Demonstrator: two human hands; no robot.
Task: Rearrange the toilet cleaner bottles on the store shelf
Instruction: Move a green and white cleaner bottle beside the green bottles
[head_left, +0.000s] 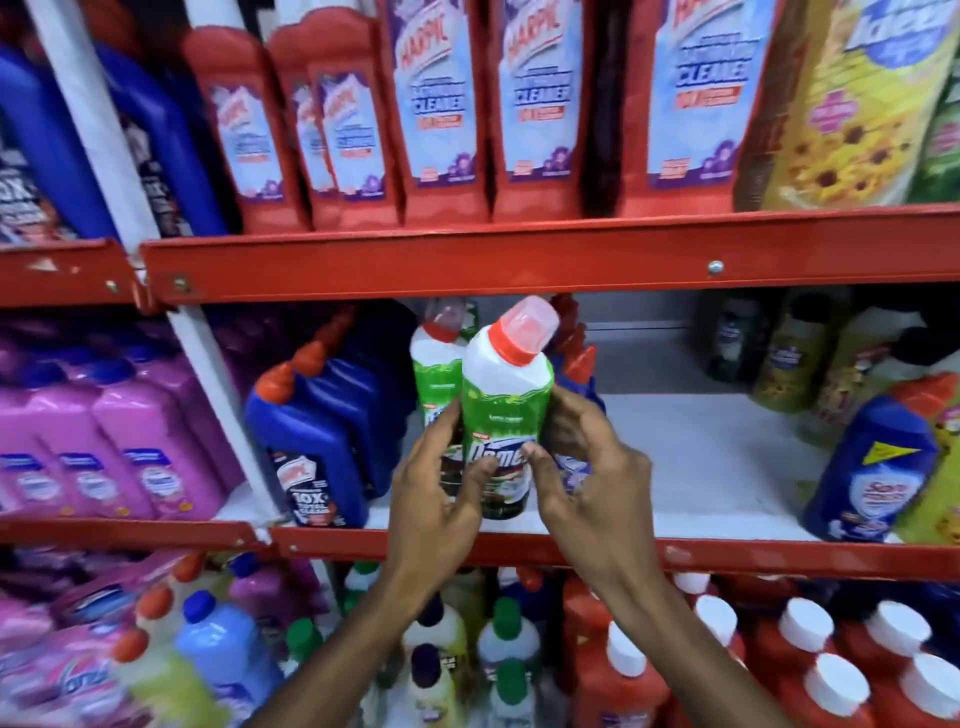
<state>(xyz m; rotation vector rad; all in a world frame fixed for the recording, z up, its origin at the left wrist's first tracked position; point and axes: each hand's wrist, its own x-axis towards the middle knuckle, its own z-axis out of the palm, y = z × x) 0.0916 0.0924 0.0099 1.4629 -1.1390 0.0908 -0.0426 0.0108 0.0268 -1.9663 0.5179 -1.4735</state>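
Note:
A white toilet cleaner bottle with a green label and a red angled cap (506, 395) stands upright at the front of the middle shelf (701, 467). My left hand (436, 493) wraps its left side and my right hand (582, 467) its right side, thumbs on the label. A second green-label bottle (434, 364) stands just behind it to the left. Blue toilet cleaner bottles with red caps (317, 431) stand to the left of both. Another blue bottle (872, 462) leans at the shelf's right end.
Red cleaner bottles (436, 104) fill the upper shelf, with a yellow flowered pack (852, 104) at the right. Pink bottles (104, 441) stand left of the white upright. White-capped red bottles (805, 660) and mixed bottles crowd the lower shelf. Bare shelf lies right of my hands.

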